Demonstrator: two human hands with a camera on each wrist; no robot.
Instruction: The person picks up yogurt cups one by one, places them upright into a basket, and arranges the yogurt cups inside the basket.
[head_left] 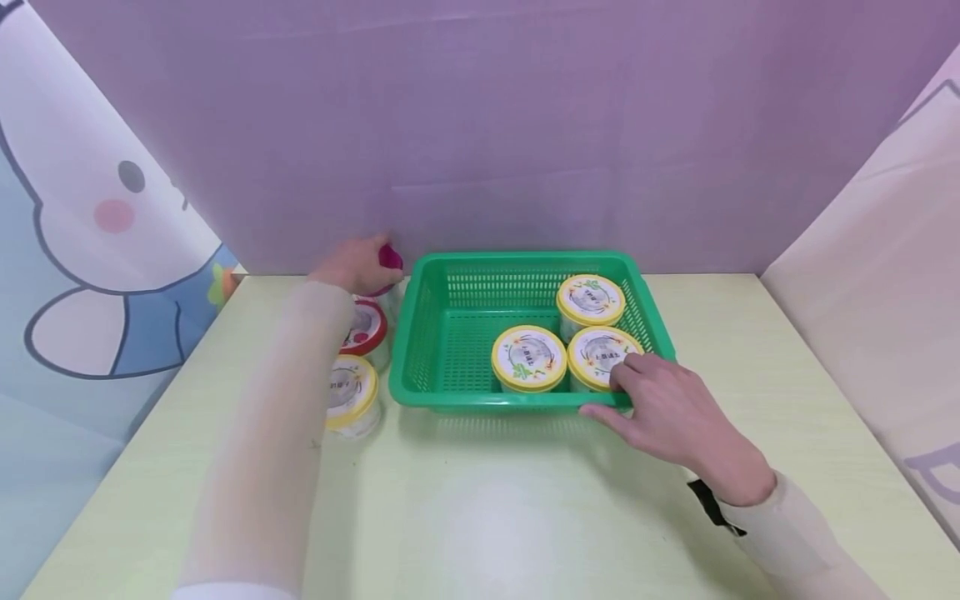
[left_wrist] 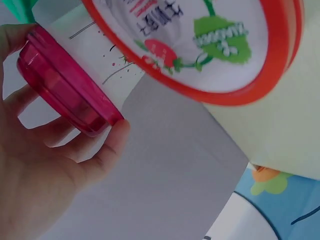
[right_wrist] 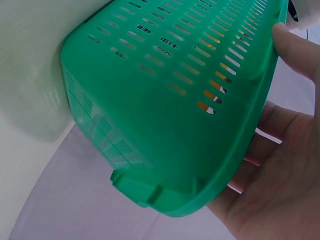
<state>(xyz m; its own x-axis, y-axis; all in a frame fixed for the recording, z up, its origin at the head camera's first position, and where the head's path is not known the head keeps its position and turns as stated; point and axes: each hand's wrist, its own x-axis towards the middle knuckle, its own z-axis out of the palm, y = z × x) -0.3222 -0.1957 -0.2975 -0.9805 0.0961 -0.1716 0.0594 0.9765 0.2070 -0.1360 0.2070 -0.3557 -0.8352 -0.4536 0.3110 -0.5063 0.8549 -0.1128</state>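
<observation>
I see the outstretched left hand (head_left: pixel 358 265) gripping a magenta-lidded tub (left_wrist: pixel 67 82), right hand (head_left: pixel 667 408) gripping the basket (head_left: pixel 517 259). A sleeve (head_left: pixel 270 442) part-hides the red-lidded tub (head_left: pixel 367 327).

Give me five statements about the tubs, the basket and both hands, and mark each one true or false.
1. Three round tubs with yellow lids stand in the green plastic basket. True.
2. The tubs in the basket line its left wall. False: they stand toward its right side.
3. The right hand grips the basket's near rim. True.
4. Every tub stands inside the basket. False: a round tub with a red lid and another with a yellow lid stand on the pale table, left of the basket.
5. The left hand grips a round tub with a translucent pink lid. True.
</observation>
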